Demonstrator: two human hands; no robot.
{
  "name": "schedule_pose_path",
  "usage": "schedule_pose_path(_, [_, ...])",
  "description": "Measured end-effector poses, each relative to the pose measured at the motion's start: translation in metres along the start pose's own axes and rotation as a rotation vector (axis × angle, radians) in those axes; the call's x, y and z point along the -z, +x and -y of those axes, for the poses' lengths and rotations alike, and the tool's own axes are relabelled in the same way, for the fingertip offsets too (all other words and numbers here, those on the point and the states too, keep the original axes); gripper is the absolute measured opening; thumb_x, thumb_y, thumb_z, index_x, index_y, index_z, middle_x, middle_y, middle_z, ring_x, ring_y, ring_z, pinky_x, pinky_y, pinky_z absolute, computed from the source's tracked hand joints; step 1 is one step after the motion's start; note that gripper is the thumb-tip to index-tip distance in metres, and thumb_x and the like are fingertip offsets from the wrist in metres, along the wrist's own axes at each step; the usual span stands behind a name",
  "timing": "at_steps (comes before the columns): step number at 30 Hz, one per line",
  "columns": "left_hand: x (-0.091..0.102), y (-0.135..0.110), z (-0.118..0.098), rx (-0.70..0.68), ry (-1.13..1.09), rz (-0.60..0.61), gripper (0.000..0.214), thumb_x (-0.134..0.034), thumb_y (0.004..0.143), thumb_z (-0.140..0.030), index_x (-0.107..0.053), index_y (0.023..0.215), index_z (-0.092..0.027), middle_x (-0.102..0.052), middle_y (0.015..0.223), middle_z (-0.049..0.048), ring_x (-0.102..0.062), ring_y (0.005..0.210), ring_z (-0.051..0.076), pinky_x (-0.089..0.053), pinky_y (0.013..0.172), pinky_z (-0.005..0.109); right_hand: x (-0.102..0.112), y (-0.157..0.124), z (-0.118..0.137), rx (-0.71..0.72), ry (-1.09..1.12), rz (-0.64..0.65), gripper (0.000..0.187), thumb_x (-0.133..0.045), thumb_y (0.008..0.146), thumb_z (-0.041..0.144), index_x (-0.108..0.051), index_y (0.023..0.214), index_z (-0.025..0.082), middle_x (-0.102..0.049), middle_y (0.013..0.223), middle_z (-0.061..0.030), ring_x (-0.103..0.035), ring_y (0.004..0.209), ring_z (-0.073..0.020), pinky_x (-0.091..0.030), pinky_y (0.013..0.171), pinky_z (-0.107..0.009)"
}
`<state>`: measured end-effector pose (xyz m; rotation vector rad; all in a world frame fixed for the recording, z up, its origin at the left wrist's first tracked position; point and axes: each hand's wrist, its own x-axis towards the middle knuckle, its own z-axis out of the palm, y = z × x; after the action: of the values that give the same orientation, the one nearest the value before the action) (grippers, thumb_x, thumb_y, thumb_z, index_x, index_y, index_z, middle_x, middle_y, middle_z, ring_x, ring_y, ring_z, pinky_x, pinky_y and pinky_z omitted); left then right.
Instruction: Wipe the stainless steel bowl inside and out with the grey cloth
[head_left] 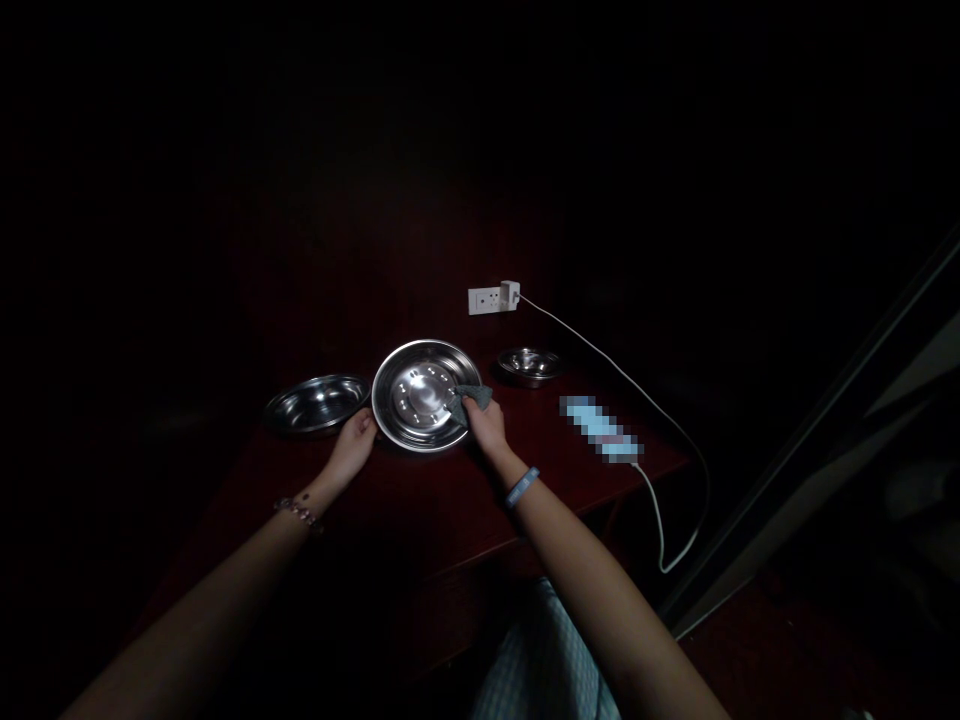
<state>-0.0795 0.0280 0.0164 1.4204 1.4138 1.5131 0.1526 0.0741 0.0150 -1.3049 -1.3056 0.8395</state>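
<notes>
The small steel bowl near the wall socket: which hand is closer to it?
Right. The right hand, holding a gray cloth, is in front and left of the small steel bowl. The left hand, at the left rim of the held steel bowl, is farther left.

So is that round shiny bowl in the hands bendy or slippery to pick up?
The round shiny bowl is probably stiff: it looks like metal, evenly round with the left hand at its edge. It might slip, as its surface looks smooth and glossy. It may be light, since its rim looks thin.
</notes>
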Motion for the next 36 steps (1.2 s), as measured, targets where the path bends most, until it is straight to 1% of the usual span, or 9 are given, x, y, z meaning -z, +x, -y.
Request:
schedule_pose_path(4, [0.001,0.000,0.001,-0.037,-0.007,-0.036,0.032,-0.067,0.078,-0.055,-0.059,0.081,-0.024,-0.063,0.072,0.0008,-0.061,0.081,0.022,-0.049,0.080,0.033,-0.001,0.000,-0.001,0.014,-0.004,0.004,0.024,-0.060,0.092,0.032,-0.080,0.102,0.023,-0.083,0.111,-0.0052,-0.077,0.110,-0.0233,-0.058,0.101,-0.034])
schedule_pose_path(8, [0.003,-0.003,0.001,0.001,-0.013,-0.043,0.035,-0.065,0.083,-0.058,-0.057,0.077,-0.024,-0.051,0.062,-0.0034,-0.048,0.062,0.016,-0.041,0.060,0.028,-0.001,-0.001,0.000,0.020,-0.025,0.005,0.023,-0.061,0.092,0.032,-0.080,0.102,0.024,-0.083,0.110,-0.0046,-0.077,0.109,-0.0230,-0.058,0.101,-0.033])
schedule_pose_path(11, [0.003,-0.004,0.000,0.002,-0.019,-0.042,0.040,-0.062,0.088,-0.061,-0.052,0.071,-0.025,-0.043,0.059,-0.0044,-0.040,0.056,0.014,-0.035,0.055,0.027,0.001,-0.002,0.003,0.016,-0.051,0.006,0.023,-0.062,0.092,0.032,-0.080,0.103,0.023,-0.083,0.109,-0.0049,-0.077,0.109,-0.0235,-0.057,0.101,-0.033])
schedule_pose_path(16, [0.002,-0.004,-0.001,0.004,-0.037,-0.073,0.040,-0.060,0.093,-0.057,-0.052,0.072,-0.024,-0.045,0.061,-0.0033,-0.042,0.055,0.014,-0.037,0.054,0.028,0.004,-0.006,0.009,0.007,-0.083,0.017,0.024,-0.061,0.094,0.030,-0.081,0.104,0.022,-0.083,0.109,-0.0056,-0.077,0.108,-0.0244,-0.057,0.101,-0.034])
schedule_pose_path(20, [0.003,-0.003,-0.001,0.016,-0.055,-0.089,0.032,-0.069,0.087,-0.052,-0.056,0.079,-0.023,-0.049,0.061,-0.0046,-0.043,0.054,0.013,-0.037,0.053,0.027,0.005,-0.008,0.012,0.002,-0.096,0.010,0.022,-0.062,0.094,0.029,-0.081,0.104,0.022,-0.083,0.111,-0.0062,-0.077,0.109,-0.0249,-0.057,0.101,-0.034])
schedule_pose_path(23, [0.002,-0.002,0.000,0.023,-0.078,-0.092,0.029,-0.070,0.084,-0.049,-0.058,0.081,-0.022,-0.051,0.060,-0.0053,-0.043,0.054,0.013,-0.037,0.053,0.026,0.005,-0.009,0.013,-0.005,-0.100,0.001,0.020,-0.063,0.094,0.029,-0.081,0.101,0.023,-0.083,0.108,-0.0048,-0.077,0.108,-0.0241,-0.057,0.100,-0.033])
schedule_pose_path(29, [0.000,0.000,0.002,0.008,-0.128,-0.079,0.022,-0.068,0.085,-0.042,-0.059,0.080,-0.022,-0.061,0.072,-0.0010,-0.056,0.070,0.015,-0.047,0.067,0.026,0.008,-0.009,0.013,-0.011,-0.138,-0.009,0.020,-0.064,0.095,0.031,-0.081,0.103,0.024,-0.083,0.109,-0.0047,-0.076,0.111,-0.0249,-0.057,0.101,-0.033])
schedule_pose_path(31, [0.000,-0.001,0.001,0.004,-0.136,-0.069,0.022,-0.063,0.089,-0.041,-0.057,0.078,-0.022,-0.058,0.069,-0.0021,-0.053,0.066,0.014,-0.046,0.065,0.025,0.009,-0.009,0.013,-0.025,-0.158,-0.011,0.021,-0.064,0.094,0.032,-0.081,0.104,0.024,-0.082,0.111,-0.0056,-0.076,0.113,-0.0260,-0.057,0.101,-0.034])
schedule_pose_path(36, [0.003,-0.001,0.001,-0.055,-0.128,-0.055,0.036,-0.059,0.096,-0.046,-0.046,0.071,-0.023,-0.049,0.062,-0.0044,-0.047,0.059,0.012,-0.041,0.060,0.022,0.009,-0.005,0.009,-0.060,-0.192,-0.024,0.023,-0.064,0.094,0.035,-0.081,0.107,0.025,-0.082,0.114,-0.0074,-0.075,0.115,-0.0270,-0.057,0.102,-0.036])
